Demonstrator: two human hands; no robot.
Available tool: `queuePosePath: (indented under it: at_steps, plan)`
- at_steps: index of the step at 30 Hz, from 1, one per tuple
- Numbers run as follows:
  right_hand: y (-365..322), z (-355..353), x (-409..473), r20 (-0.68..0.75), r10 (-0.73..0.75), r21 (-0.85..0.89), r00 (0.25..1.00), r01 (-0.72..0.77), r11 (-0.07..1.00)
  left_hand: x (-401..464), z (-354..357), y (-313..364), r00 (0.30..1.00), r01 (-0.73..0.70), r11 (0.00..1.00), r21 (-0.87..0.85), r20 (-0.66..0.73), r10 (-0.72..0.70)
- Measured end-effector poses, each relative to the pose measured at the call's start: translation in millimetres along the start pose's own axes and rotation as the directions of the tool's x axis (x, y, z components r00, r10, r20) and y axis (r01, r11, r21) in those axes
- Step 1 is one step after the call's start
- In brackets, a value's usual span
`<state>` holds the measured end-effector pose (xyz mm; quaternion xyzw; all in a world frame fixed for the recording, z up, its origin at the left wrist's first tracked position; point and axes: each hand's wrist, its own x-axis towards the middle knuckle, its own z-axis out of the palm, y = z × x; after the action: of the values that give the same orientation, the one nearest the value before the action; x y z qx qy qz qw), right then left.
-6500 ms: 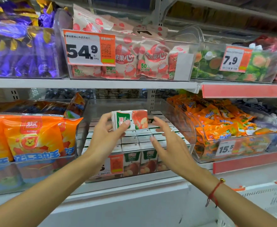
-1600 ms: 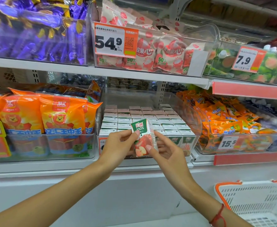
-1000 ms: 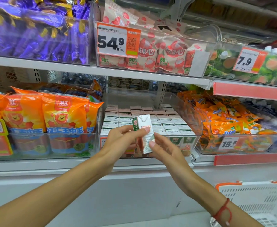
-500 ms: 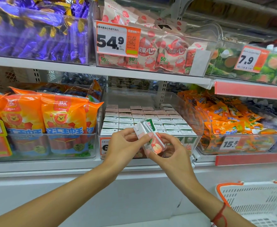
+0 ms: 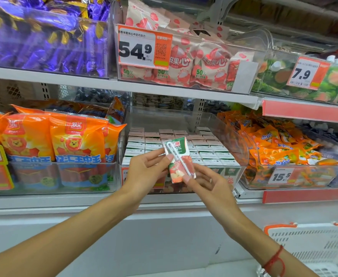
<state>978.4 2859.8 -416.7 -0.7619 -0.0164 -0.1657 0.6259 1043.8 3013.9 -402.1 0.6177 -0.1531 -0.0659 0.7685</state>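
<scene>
A smooth, faintly glossy coated-card skin is being shown by the juice carton, its straw sealed in clear film. Light is being reflected by clear hard-plastic bins along the front edge of the matt, painted-looking shelf. Crinkled shiny purple foil wrappers and glossy orange plastic bags are being displayed; matt paper is being used for the price tag.

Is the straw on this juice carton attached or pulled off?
Attached: the wrapped straw lies flat, diagonally, on the juice carton pinched by the left hand and right hand.
</scene>
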Motion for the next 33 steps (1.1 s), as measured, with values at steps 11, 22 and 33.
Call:
queuePosePath:
  at_steps: [11,22,33]
  plan:
    - [-10,3,-10,-0.109,-0.494,-0.561,0.863,0.357,0.747,-10,16,3,0.996,-0.027,0.999,0.034,0.084,0.024]
    - [-13,-8,-8,0.099,-0.095,-0.001,0.991,0.095,0.995,-9,-6,12,0.894,-0.441,0.712,0.546,0.196,0.404]
    - [-17,-14,-9,0.047,-0.086,0.070,0.995,0.082,0.994,-12,0,5,0.726,-0.673,0.473,0.569,0.385,0.570]
